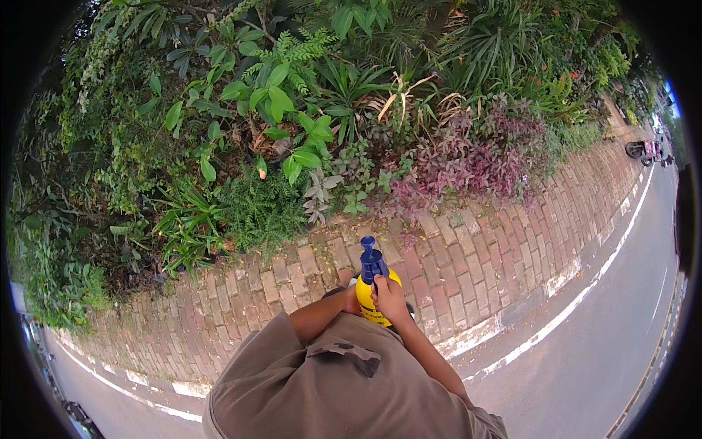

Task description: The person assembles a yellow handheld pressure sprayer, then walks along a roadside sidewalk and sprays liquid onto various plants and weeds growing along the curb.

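A yellow pump sprayer [371, 316] with a dark blue top and a blue plunger knob stands upright in front of my body. My right hand [390, 299] is wrapped round its blue handle, just below the pump head. On the other side, my left hand [352, 301] presses against the yellow bottle and holds it from the left. Most of the left hand's fingers are hidden by the bottle. The bottle's base is out of sight behind my brown shirt.
A brick pavement [468, 256] curves under me. Purple-leaved plants [468, 157] and a leafy green shrub [274, 102] border it ahead. A pale kerb [475, 335] separates it from the grey road [585, 351]. A parked motorbike [641, 151] is at the far right.
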Demonstrator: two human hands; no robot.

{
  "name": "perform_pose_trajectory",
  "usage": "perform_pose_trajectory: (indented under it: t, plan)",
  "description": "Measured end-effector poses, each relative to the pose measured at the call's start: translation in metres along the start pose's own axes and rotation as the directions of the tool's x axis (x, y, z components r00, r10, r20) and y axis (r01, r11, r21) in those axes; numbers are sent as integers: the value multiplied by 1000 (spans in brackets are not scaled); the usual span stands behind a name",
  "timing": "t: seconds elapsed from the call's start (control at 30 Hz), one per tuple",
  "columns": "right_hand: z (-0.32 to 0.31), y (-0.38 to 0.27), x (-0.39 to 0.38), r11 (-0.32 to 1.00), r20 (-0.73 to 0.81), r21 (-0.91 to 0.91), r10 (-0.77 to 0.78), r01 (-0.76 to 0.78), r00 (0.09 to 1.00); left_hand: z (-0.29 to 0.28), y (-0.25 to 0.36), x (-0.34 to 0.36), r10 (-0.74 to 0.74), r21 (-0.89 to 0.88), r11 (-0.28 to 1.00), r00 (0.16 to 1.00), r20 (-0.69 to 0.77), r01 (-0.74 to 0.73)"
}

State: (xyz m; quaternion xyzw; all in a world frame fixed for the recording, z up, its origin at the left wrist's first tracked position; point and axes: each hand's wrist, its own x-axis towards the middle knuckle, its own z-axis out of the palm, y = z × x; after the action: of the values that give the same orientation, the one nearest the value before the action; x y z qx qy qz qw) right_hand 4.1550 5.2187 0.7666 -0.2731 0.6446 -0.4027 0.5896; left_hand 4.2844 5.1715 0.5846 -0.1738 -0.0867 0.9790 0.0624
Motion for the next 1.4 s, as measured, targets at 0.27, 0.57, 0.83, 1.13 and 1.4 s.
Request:
perform_pose_trajectory:
  t: [0.27,0.57,0.83,1.13,1.4]
  plan:
    - [-68,18,-5,986,217,-105,-103,128,971,28,-85,43,469,-24,883,882,51,-468]
    - [-134,54,-64,979,254,116,131,-165,958,58,-188,104,569,-10,819,815,-107,-574]
    - [-159,67,-71,994,306,45,84,-103,948,73,-198,113,611,33,791,786,-94,-611]
    - [-138,53,-70,997,303,-21,74,-71,950,53,-186,111,634,-12,773,773,2,-634]
    - [-105,24,-45,995,236,-51,94,-84,967,51,-142,81,593,71,805,801,-83,-589]
